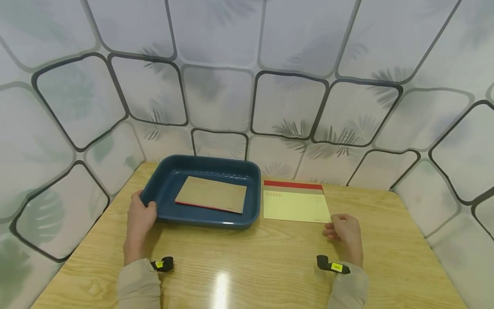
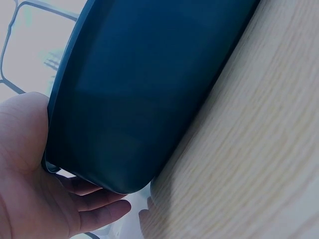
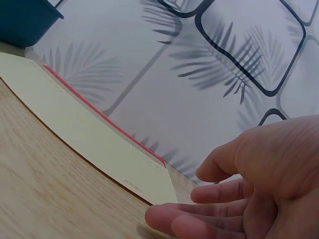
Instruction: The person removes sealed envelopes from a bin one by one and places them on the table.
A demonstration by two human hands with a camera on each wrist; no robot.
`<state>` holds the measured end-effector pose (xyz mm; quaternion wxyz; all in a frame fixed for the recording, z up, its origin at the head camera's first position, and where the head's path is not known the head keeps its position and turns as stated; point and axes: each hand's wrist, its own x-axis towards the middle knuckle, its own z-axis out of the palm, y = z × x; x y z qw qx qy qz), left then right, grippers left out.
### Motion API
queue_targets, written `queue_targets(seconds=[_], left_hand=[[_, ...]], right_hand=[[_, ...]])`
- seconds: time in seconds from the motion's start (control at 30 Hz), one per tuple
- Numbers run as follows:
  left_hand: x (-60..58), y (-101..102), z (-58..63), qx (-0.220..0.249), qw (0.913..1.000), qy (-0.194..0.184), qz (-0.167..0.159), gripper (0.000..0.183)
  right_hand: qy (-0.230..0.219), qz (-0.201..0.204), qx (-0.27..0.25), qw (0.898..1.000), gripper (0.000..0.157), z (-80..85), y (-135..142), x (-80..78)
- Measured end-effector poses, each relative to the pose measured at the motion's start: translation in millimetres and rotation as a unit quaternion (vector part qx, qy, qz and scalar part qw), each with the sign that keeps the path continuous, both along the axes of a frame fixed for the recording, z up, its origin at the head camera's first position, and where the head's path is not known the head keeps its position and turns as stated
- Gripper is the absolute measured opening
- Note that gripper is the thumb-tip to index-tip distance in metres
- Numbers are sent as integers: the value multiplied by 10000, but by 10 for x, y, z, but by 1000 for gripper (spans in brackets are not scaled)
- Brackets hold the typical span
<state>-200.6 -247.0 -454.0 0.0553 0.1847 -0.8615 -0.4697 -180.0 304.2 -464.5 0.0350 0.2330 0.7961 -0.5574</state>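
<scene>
A dark blue plastic tray (image 1: 208, 222) stands at the left on the table. At its left end my left hand (image 1: 141, 214) grips the rim, thumb over the edge and fingers along the outer wall; the left wrist view shows the tray's outer side (image 2: 134, 94) close up. Inside lie brown envelopes (image 1: 212, 195) with a red edge peeking out below. Right of the tray, a pale yellow envelope (image 1: 295, 207) overlaps a tan one and a red one (image 1: 293, 184). My right hand (image 1: 345, 231) is by its lower right corner, fingers loosely bent, thumb apart from the fingertips (image 3: 162, 216).
The light wood-grain table (image 1: 247, 257) meets a patterned wall covering (image 1: 220, 98) behind the tray and envelopes. More of this covering rises on the left and right sides. Both wrists wear black straps with a small camera (image 1: 167, 264).
</scene>
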Motion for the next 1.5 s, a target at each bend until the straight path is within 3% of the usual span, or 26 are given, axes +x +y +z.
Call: queue_targets(seconds=[0.8,1.5], left_hand=[[7,1,-16,-24,9999,77,63,62],[3,-1,-18,9,10000,62,31,63]], right_hand=[[-219,39,172,9996,46,63,-87,-43],[-141,434,471,9978,48,47,-94,-53]])
